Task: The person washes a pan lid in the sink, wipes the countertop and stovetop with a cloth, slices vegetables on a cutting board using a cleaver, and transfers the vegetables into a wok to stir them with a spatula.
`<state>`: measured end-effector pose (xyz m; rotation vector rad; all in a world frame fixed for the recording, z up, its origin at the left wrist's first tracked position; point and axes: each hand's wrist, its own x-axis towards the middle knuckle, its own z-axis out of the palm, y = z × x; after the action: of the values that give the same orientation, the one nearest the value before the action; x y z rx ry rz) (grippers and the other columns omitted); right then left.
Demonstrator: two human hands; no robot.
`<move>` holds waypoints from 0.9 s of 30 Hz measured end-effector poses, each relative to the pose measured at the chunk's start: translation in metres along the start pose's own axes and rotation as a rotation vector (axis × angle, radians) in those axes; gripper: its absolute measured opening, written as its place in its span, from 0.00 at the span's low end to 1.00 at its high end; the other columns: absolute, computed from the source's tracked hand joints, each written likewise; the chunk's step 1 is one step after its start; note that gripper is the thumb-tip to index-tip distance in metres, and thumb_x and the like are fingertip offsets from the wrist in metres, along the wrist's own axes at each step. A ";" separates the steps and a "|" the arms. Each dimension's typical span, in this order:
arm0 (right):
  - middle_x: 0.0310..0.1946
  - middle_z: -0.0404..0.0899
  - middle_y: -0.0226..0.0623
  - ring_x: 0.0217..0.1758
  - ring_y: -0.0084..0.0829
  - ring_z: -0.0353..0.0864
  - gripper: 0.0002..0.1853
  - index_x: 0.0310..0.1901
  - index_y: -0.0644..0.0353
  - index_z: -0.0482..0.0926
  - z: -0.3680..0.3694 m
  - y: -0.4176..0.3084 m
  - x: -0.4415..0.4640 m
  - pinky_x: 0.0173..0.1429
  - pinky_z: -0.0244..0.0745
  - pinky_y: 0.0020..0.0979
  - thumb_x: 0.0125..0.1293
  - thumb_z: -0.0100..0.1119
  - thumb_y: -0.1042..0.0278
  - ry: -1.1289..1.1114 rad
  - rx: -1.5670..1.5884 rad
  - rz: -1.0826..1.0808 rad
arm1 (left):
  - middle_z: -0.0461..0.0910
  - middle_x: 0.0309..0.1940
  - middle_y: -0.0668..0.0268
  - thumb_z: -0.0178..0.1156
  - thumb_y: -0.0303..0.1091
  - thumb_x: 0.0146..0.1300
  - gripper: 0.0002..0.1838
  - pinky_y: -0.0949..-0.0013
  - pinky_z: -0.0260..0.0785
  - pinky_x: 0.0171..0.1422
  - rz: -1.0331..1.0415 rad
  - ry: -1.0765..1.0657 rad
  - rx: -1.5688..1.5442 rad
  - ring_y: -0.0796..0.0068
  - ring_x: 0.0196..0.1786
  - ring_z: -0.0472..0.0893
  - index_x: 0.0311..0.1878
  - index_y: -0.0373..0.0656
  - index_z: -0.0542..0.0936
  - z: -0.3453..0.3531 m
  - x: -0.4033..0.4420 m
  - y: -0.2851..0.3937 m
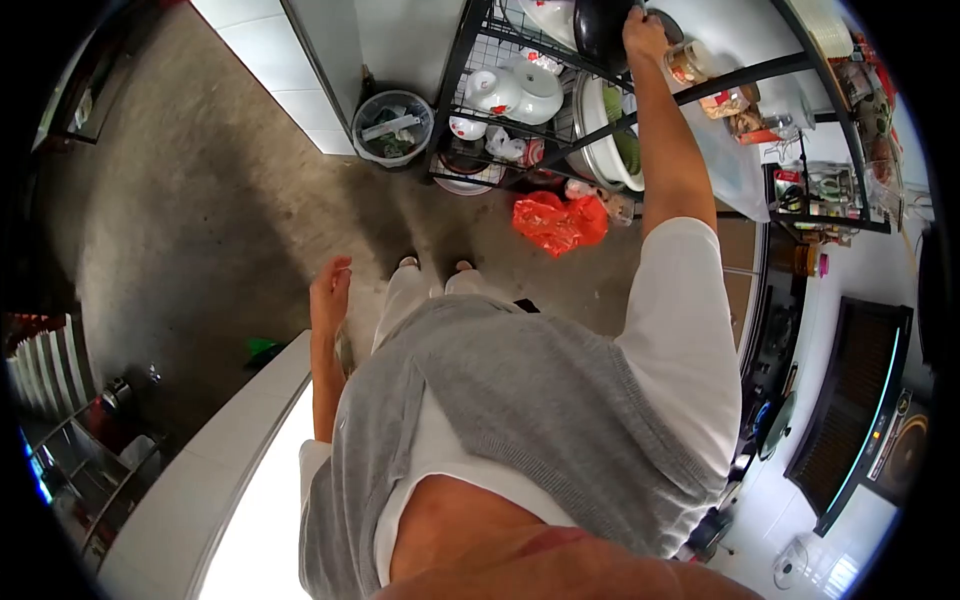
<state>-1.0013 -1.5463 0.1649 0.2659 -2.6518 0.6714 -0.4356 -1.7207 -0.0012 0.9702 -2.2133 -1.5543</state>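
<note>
Stretched out to the upper shelf, my right hand has its fingers closed at the edge of a black pan, partly cut off by the top of the view. Just right of that hand lie another dark round piece and a lidded jar. My left hand hangs low at my side over the floor. Its fingers are loosely bent and apart, with nothing in them.
The black metal rack holds white bowls and a large white basin. A red plastic bag lies on the floor before it. A lined bin stands left of the rack. A range hood is at right.
</note>
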 end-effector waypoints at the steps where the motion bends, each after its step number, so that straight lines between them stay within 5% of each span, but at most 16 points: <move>1: 0.47 0.69 0.61 0.52 0.56 0.67 0.29 0.52 0.65 0.66 0.006 0.000 -0.004 0.56 0.61 0.45 0.61 0.42 0.46 0.052 0.082 0.054 | 0.78 0.33 0.65 0.50 0.26 0.58 0.10 0.76 0.65 0.36 -0.020 -0.019 0.003 0.82 0.31 0.73 0.44 0.40 0.75 -0.004 0.002 0.004; 10: 0.50 0.67 0.58 0.54 0.53 0.65 0.29 0.53 0.66 0.65 -0.013 0.003 -0.039 0.57 0.59 0.43 0.60 0.45 0.47 -0.008 0.120 0.035 | 0.77 0.36 0.65 0.50 0.26 0.58 0.11 0.76 0.66 0.40 -0.042 -0.292 0.074 0.78 0.35 0.74 0.45 0.40 0.74 -0.006 0.028 -0.009; 14: 0.51 0.65 0.57 0.59 0.51 0.59 0.26 0.55 0.66 0.63 -0.046 0.006 -0.108 0.62 0.54 0.41 0.59 0.52 0.59 0.355 0.269 -0.468 | 0.77 0.37 0.63 0.49 0.26 0.58 0.11 0.75 0.66 0.41 0.005 -0.403 0.110 0.77 0.35 0.74 0.45 0.39 0.74 0.004 0.043 -0.017; 16: 0.44 0.72 0.53 0.50 0.46 0.71 0.23 0.51 0.68 0.68 -0.093 -0.004 -0.153 0.54 0.65 0.38 0.56 0.55 0.62 0.351 0.409 -0.596 | 0.77 0.37 0.61 0.50 0.27 0.58 0.12 0.74 0.66 0.41 -0.044 -0.481 0.117 0.74 0.36 0.75 0.46 0.40 0.73 0.013 0.047 -0.016; 20: 0.57 0.60 0.48 0.62 0.43 0.57 0.23 0.55 0.62 0.65 -0.139 0.069 -0.256 0.62 0.55 0.35 0.58 0.54 0.68 0.129 0.386 -0.211 | 0.77 0.38 0.61 0.49 0.28 0.58 0.12 0.73 0.66 0.42 0.102 -0.543 0.222 0.71 0.36 0.76 0.46 0.41 0.73 0.041 0.047 -0.001; 26: 0.55 0.62 0.50 0.61 0.47 0.58 0.24 0.55 0.61 0.64 -0.141 0.280 -0.476 0.62 0.55 0.40 0.57 0.55 0.68 -0.077 0.061 0.260 | 0.77 0.38 0.60 0.49 0.29 0.57 0.11 0.70 0.67 0.43 0.201 -0.691 0.288 0.68 0.38 0.77 0.43 0.41 0.73 0.118 0.019 0.027; 27: 0.57 0.61 0.51 0.62 0.48 0.57 0.25 0.56 0.60 0.63 -0.148 0.299 -0.523 0.63 0.54 0.41 0.56 0.55 0.67 -0.235 0.018 0.530 | 0.77 0.37 0.60 0.49 0.29 0.56 0.10 0.70 0.67 0.43 0.196 -0.747 0.324 0.67 0.38 0.77 0.42 0.41 0.73 0.132 0.010 0.033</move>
<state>-0.5617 -1.1695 -0.0569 -0.3949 -2.9641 0.8660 -0.5295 -1.6246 -0.0238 0.2082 -3.0166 -1.6731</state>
